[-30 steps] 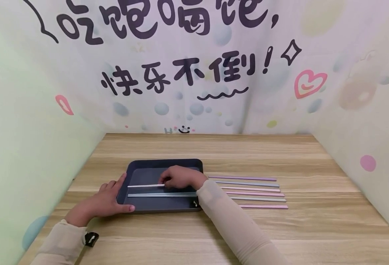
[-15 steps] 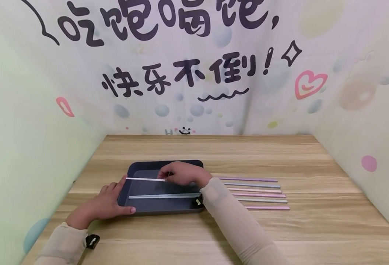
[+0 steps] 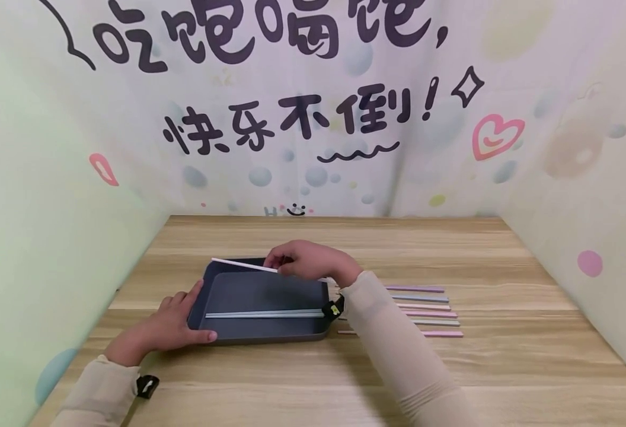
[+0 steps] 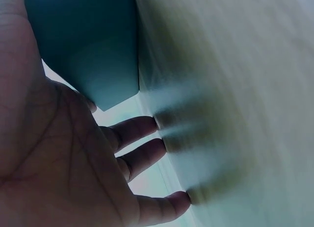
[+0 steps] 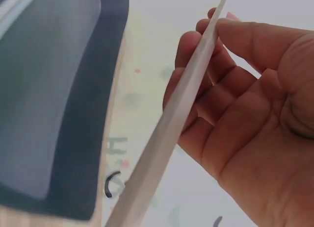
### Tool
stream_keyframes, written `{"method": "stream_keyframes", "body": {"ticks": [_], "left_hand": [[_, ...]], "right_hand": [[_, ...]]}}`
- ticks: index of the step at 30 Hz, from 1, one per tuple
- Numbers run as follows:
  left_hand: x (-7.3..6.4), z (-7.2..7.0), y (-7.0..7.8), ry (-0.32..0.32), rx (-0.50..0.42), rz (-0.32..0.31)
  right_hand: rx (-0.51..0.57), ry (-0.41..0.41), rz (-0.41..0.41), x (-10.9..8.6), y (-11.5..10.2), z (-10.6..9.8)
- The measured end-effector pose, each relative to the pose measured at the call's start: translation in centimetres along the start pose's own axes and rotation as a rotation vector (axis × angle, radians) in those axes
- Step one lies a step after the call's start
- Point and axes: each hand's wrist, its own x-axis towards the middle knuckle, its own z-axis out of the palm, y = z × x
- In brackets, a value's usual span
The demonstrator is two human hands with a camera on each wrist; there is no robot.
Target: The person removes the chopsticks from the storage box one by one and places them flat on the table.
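My right hand (image 3: 313, 261) pinches a white chopstick (image 3: 243, 265) between thumb and fingers, above the back rim of a dark tray (image 3: 270, 290). In the right wrist view, the white chopstick (image 5: 167, 124) slants across the curled fingers. My left hand (image 3: 163, 326) rests at the tray's left side, thumb over the near left corner. In the left wrist view, several fingertips of the left hand (image 4: 83, 153) touch the table beside the tray's outer wall (image 4: 88, 40). A pair of pale blue chopsticks (image 3: 265, 314) lies lengthwise inside the tray.
Right of the tray, several pink, purple, blue and pale chopsticks (image 3: 430, 306) lie roughly parallel on the wooden table (image 3: 270, 385), partly hidden by the right forearm. Printed walls (image 3: 313, 184) enclose the table at the back and both sides.
My right hand has lifted the white chopstick from over the tray's middle toward its back rim, and the chopstick now tilts. The left hand and tray have stayed in place.
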Motion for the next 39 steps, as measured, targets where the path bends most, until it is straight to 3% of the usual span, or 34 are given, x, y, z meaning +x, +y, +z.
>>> {"method": "stream_keyframes", "body": {"ticks": [12,19,31,39], "left_hand": [[0.0,-0.1,-0.1,-0.019,-0.006,-0.003],[-0.1,-0.2,-0.1,-0.014,-0.008,0.008],[-0.3,0.0,-0.3,-0.013,-0.003,0.023],[-0.2,0.1,-0.4,-0.005,-0.001,0.024]], "right_hand": [[-0.02,-0.047,0.087,-3.6,2.4,-2.6],[0.01,-0.074,0.153,-6.4,5.2,-3.7],[0.115,-0.042,0.277,-12.2,10.7,-5.2],[0.083,-0.033,0.34,-15.0,13.3,-6.1]]}}
